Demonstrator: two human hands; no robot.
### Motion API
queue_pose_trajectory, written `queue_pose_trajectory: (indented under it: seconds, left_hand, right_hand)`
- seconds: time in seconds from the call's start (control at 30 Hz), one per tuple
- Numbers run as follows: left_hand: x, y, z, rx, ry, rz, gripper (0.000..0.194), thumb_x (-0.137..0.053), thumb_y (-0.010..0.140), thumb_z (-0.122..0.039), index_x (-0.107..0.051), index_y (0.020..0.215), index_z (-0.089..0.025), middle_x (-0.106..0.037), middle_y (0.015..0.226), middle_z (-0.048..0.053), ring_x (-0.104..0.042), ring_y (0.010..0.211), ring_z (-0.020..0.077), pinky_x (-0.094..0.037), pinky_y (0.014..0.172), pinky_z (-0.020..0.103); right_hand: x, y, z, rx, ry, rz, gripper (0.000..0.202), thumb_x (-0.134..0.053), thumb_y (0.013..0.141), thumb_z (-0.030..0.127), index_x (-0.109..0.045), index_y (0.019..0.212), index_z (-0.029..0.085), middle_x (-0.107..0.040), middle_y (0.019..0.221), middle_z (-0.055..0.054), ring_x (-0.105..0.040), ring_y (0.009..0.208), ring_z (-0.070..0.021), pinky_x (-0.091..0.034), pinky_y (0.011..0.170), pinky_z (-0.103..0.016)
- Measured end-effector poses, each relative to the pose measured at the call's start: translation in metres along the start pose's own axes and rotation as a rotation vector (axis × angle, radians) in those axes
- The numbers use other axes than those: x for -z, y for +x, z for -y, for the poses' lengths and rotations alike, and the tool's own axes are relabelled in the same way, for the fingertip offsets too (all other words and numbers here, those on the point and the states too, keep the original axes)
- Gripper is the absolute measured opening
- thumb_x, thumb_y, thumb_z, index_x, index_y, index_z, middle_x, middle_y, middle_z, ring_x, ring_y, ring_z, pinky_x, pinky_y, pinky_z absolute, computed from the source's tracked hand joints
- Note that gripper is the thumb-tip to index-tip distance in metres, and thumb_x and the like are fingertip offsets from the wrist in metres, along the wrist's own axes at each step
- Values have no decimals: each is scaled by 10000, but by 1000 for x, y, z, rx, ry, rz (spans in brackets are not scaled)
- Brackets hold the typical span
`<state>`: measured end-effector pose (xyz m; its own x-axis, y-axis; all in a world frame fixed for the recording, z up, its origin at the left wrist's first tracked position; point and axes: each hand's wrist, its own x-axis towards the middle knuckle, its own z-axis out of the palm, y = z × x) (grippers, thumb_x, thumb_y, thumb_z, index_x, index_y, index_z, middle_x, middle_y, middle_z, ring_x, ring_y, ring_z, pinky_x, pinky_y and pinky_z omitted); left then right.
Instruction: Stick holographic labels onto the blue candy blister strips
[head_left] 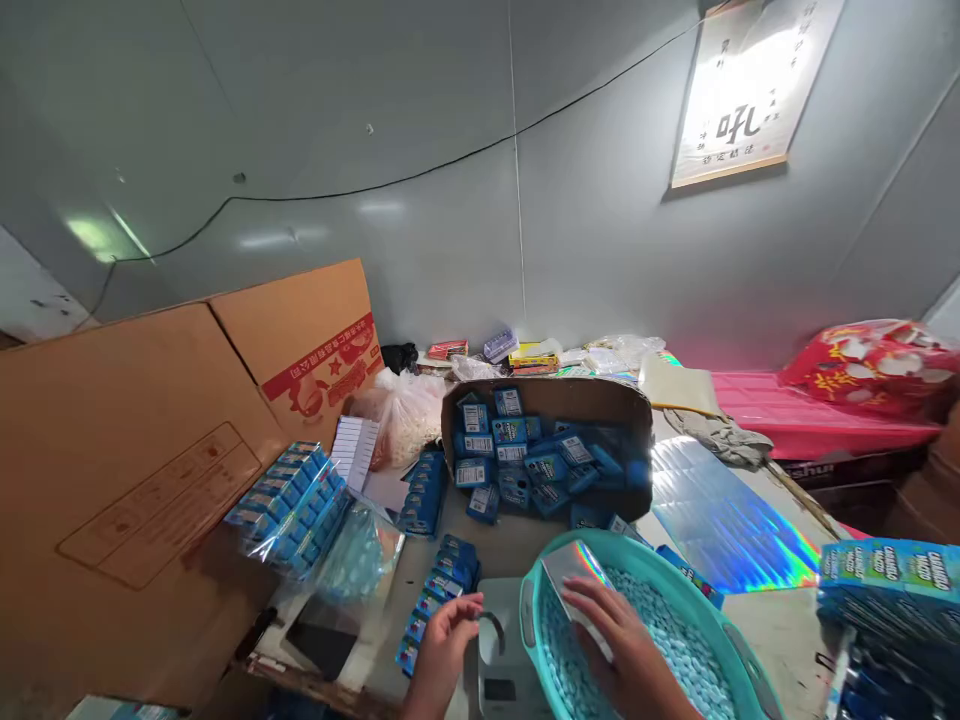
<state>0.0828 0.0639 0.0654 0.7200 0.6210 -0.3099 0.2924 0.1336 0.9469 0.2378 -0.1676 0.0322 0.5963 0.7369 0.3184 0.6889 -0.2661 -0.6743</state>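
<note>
While both hands work low at the near edge of the desk (517, 545), this is how it stands.

Right hand: the right hand (626, 645) lies inside the teal basin (739, 655), fingers (592, 600) pressed together and flat on a small foil box (574, 575) held at the edge of the blue tablets (675, 650).

Left hand: the left hand (446, 640) is curled beside the basin's rim, fingertips bent in near a grey device (502, 665); whether it grips anything, I cannot tell.

Doing it well: to my eye the box should stay tilted low into the tablets and steady against the basin wall, so none spill over the rim; the left hand looks best kept close to brace.

Foil box: small, flat-sided, with a mirror-like holographic face throwing rainbow colours; partly covered by the right hand.

Tablets: pale blue, small, rounded, filling the basin's floor in a loose heap.

Around: an open cardboard carton (547, 445) of little blue packs sits just behind the basin; a row of blue packs (435, 610) lies left of the left hand; a holographic sheet (724, 530) lies to the right; wrapped bundles of blue packs (292, 505) rest against a big flattened cardboard sheet (120, 480).
</note>
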Motion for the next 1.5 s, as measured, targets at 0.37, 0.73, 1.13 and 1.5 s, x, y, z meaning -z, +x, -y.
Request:
queue_pose_trajectory:
  seconds: [0.37,0.73,1.13,1.5]
  left_hand:
    - [41,75,-6,-27,-33,256,299,-717,708,-336,-701,963,-180,-658,744,-9,-604,764,177,-456,753,302]
    - [79,129,-14,176,-172,425,463,-831,630,-479,-751,960,-164,-749,850,33,-633,732,149,-492,708,283]
    - [75,123,-34,258,-374,640,636,-771,740,-579,-661,1248,-211,-732,1103,85,-687,959,199,-526,870,346]
    - [72,122,-24,363,-331,419,535,-936,518,-483,-759,923,-181,-784,756,8,-706,707,127,-557,748,262]
  right_hand:
    - [-117,105,59,-558,830,138,726,-816,597,683,-699,1133,207,-734,973,-76,-663,899,-268,-527,826,-412]
    - [-144,129,78,-752,921,-69,582,-801,553,723,-724,699,165,-627,566,1,-506,563,-158,-373,630,-325]
    - [-121,126,102,-751,909,-95,485,-789,625,659,-752,691,180,-661,597,-16,-558,624,-185,-429,702,-352]
    - [-122,128,102,-723,982,-45,365,-794,629,469,-800,856,182,-731,686,-29,-592,653,-195,-444,720,-364]
